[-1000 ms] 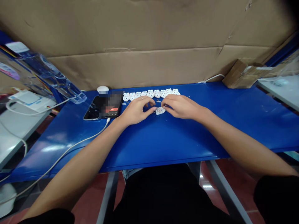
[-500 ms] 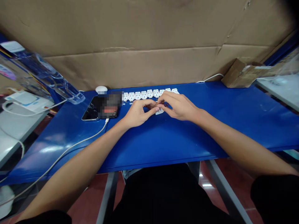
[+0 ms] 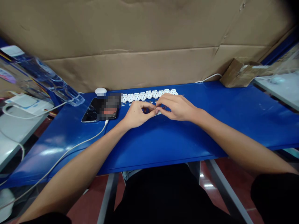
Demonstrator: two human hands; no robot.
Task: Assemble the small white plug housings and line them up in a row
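Observation:
My left hand and my right hand meet at the fingertips above the middle of the blue table. Both are closed in a pinch, thumb against fingers. What they pinch is too small and too covered by the fingers to name. Just below the fingertips, the edge of a small white piece shows, mostly hidden. Behind my hands stands a row of several small white pieces with dark and coloured marks. Some tiny bits lie in front of the row, partly covered by my hands.
Two phones, one black, lie left of my hands, with a white cable running toward me. A white rounded object sits behind them. A clear bottle leans at far left. A cardboard box stands at back right; a cardboard wall closes the back.
My fingertips have shifted slightly and now cover more of the small white piece beneath them. The view has moved a little; both hands stay pinched together.

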